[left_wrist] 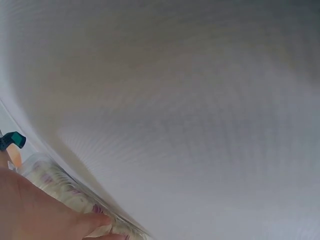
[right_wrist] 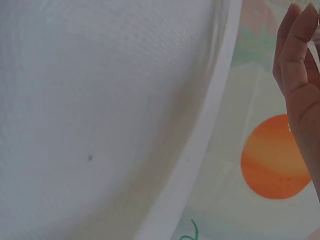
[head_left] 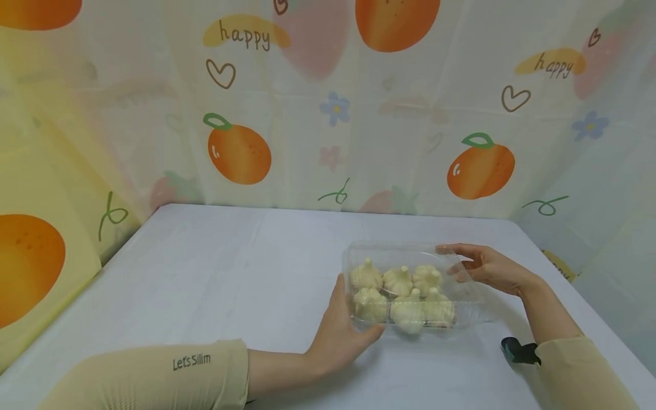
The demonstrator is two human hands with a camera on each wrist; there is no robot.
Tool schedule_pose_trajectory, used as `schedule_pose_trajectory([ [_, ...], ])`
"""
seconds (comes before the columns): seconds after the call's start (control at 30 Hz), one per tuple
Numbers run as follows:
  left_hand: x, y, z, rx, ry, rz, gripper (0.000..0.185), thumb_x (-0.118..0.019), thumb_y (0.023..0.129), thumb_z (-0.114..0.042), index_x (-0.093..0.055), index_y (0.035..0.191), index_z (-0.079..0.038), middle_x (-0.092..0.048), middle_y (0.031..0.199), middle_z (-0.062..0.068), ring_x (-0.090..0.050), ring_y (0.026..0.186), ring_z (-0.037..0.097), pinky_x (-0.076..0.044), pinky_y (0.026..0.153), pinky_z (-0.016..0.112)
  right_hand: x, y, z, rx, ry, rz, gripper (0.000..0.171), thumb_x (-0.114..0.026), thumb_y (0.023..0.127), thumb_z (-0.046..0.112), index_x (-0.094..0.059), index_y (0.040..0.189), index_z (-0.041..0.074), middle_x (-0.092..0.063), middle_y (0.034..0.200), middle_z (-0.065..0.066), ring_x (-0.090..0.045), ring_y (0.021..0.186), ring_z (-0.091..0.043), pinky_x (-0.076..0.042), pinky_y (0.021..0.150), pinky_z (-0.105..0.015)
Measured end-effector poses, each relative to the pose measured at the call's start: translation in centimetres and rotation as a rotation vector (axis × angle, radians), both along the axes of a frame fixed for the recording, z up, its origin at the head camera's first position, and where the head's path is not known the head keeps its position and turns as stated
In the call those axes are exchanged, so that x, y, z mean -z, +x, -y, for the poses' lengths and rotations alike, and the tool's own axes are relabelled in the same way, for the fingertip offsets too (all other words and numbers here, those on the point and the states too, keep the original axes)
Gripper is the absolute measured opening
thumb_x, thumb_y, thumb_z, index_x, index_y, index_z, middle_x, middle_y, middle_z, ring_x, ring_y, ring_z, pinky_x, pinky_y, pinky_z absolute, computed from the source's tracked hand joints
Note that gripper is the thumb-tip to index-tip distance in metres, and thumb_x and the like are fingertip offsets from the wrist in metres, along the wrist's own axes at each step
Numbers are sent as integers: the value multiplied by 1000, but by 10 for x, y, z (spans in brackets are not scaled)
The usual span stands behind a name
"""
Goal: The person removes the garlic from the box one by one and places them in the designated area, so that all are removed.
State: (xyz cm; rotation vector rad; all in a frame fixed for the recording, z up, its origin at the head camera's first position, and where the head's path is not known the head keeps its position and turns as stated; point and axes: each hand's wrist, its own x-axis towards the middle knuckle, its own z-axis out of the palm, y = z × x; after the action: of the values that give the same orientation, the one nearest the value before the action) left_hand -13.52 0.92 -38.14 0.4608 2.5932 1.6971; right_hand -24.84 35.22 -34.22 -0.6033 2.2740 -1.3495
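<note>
Steadying the clear clamshell box of dumplings [head_left: 405, 290]: left hand [head_left: 340, 336] clasps its seven-o'clock corner, right hand [head_left: 487, 267] pinches the two-o'clock lid edge; lifting the lid looks next.

My left hand [left_wrist: 35, 212] is filling the lower left corner, and my thumb [left_wrist: 92, 221] is pressing against the edge of a clear plastic box [left_wrist: 60, 182] — pale lumps are showing blurrily through its wall. The white bench [left_wrist: 190, 110] is taking up nearly all the rest of the view. A small teal thing [left_wrist: 14, 139] is peeking in at the left edge — too little showing to name it.
</note>
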Motion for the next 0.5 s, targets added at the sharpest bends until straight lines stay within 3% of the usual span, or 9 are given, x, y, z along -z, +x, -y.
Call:
schedule_pose_trajectory([
  [0.2, 0, -1, 1, 2, 15, 68, 108, -69, 79, -38, 6, 149, -4, -6, 157, 17, -15, 145, 32, -22, 115, 54, -1, -1, 0, -8, 11, -2, 59, -56, 90, 7, -32, 144, 7, -39, 137, 22, -55, 111, -28, -50, 90, -25],
  [0.5, -1, -1, 3, 13, 32, 23, 97, -65, 81, -29, 0, 148, 0, -12, 156, 17, -17, 145, 28, -22, 116, 49, -3, -1, 3, 14, 51, -13, 62, -59, 89, 11, -32, 144, 9, -40, 137, 21, -54, 112, -33, -50, 90, -29],
])
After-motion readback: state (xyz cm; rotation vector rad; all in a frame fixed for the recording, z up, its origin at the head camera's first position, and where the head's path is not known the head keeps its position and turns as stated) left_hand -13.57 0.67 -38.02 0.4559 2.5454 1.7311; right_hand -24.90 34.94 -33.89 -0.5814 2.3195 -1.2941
